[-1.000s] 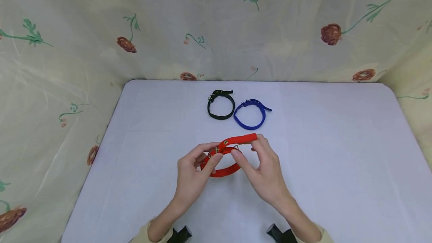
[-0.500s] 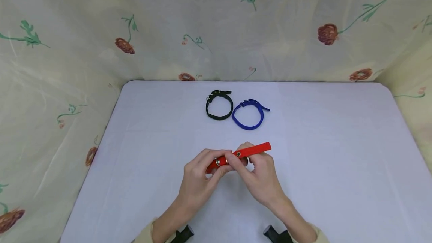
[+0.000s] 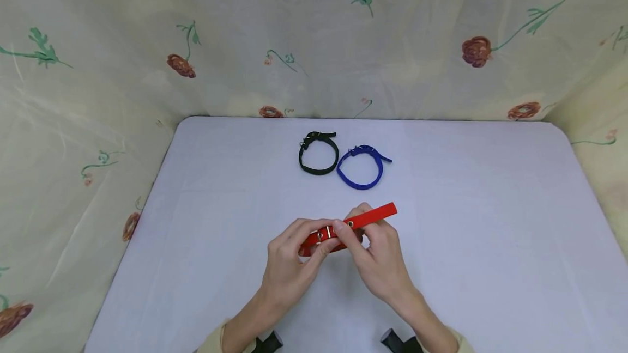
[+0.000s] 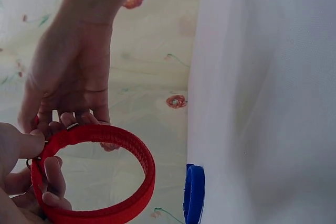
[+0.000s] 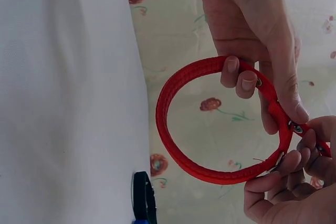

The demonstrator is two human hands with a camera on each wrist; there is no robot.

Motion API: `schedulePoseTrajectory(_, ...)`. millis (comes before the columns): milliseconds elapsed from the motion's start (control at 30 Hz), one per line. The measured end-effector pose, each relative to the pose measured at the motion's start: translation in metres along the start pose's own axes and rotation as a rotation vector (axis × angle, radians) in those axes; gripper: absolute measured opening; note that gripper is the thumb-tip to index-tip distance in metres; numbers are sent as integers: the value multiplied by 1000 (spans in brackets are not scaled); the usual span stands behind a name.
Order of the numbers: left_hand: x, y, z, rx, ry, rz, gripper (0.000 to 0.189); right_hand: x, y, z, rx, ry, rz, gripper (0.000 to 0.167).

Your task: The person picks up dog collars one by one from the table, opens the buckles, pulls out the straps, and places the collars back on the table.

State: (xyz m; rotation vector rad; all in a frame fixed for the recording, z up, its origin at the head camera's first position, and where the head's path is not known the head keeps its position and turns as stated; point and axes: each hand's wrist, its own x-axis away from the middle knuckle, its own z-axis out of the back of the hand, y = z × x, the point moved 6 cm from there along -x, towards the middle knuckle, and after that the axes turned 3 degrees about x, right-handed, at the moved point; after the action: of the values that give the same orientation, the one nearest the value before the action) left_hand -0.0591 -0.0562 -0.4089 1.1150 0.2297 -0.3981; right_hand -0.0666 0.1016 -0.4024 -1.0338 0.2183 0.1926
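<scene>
A red pet collar (image 3: 371, 216) with metal eyelets is held up by both hands above the table. Its loop (image 4: 148, 174) hangs below the fingers, round and closed, in the wrist views. My left hand (image 3: 287, 257) grips the collar beside the metal buckle (image 3: 329, 231), fingers over the top edge and thumb beneath. My right hand (image 3: 380, 257) pinches the strap just right of the buckle, thumb on its face near an eyelet (image 3: 350, 224). The strap's free end sticks out to the right past the right fingers. In the right wrist view, both hands' fingertips meet around the metal fittings.
Farther back on the white table (image 3: 490, 206) lie a black collar (image 3: 320, 171) and a blue collar (image 3: 360, 186), both buckled into loops, side by side. A flower-printed cloth (image 3: 392, 70) hangs behind and along the sides. Black wrist-camera mounts (image 3: 399, 340) show at the lower edge.
The red collar has tipped from showing its open loop to nearly edge-on, and the hands have drawn closer together. Since half a second ago, the right thumb has slid slightly right, uncovering the buckle.
</scene>
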Motion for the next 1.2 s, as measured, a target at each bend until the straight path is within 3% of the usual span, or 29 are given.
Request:
schedulePoseTrajectory(367, -4, 0, -3, 48, -6, 32, 30, -3, 3, 2, -26, -27, -26, 20)
schedulePoseTrajectory(700, 3, -7, -5, 20, -3, 86, 26, 5, 7, -2, -47, -44, -77, 17)
schedulePoseTrajectory(900, 12, -10, -3, 58, 80, 44, 21, 9, 5, -6, -39, -31, -39, 8)
schedulePoseTrajectory(1000, 13, -15, 0, 133, 105, 75, 18, 10, 2, -11, -18, -59, 0, 12)
schedulePoseTrajectory(1200, 10, -23, 0, 241, 92, 189, 19, 8, 1, -12, 9, -77, 26, 16)
